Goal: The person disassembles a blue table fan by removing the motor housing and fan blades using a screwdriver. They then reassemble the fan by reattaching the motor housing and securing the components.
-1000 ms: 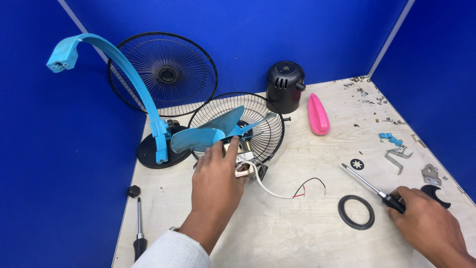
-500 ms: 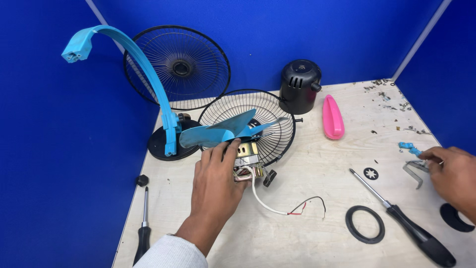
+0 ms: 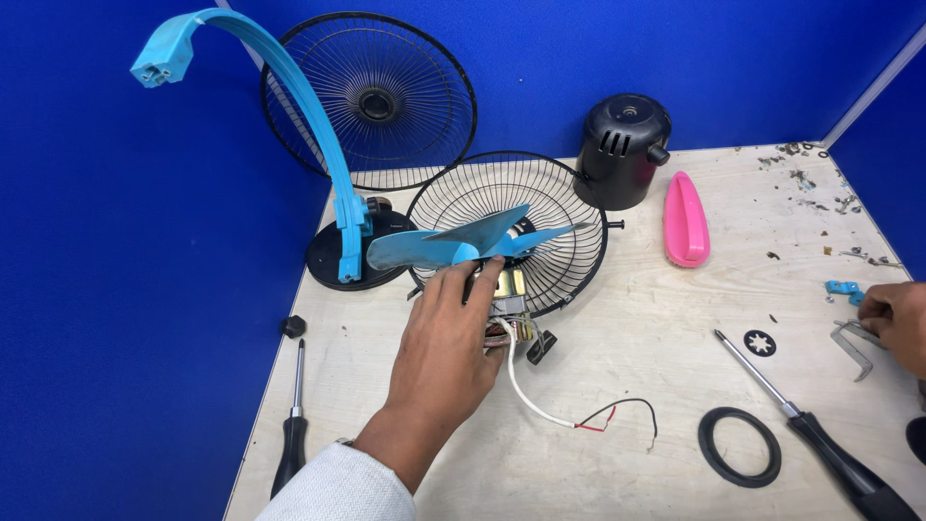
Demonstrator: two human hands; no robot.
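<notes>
Fan blade [image 3: 453, 246], one, at centre frame, gripped by left hand [image 3: 449, 352]; right hand [image 3: 895, 316] touches one bracket [image 3: 851, 345], closure unclear. Two grilles, two screwdrivers on plywood tabletop [image 3: 627, 405], blue walls.

Glossy blue plastic fan blade [image 3: 453, 246], black wire grille [image 3: 559, 203], pale plywood table [image 3: 627, 386].

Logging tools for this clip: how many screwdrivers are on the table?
2: one screwdriver lies at the table's left edge, another screwdriver lies at lower right beside the black ring.

No packages, labels, signs or screens visible on bench or blue walls.
</notes>
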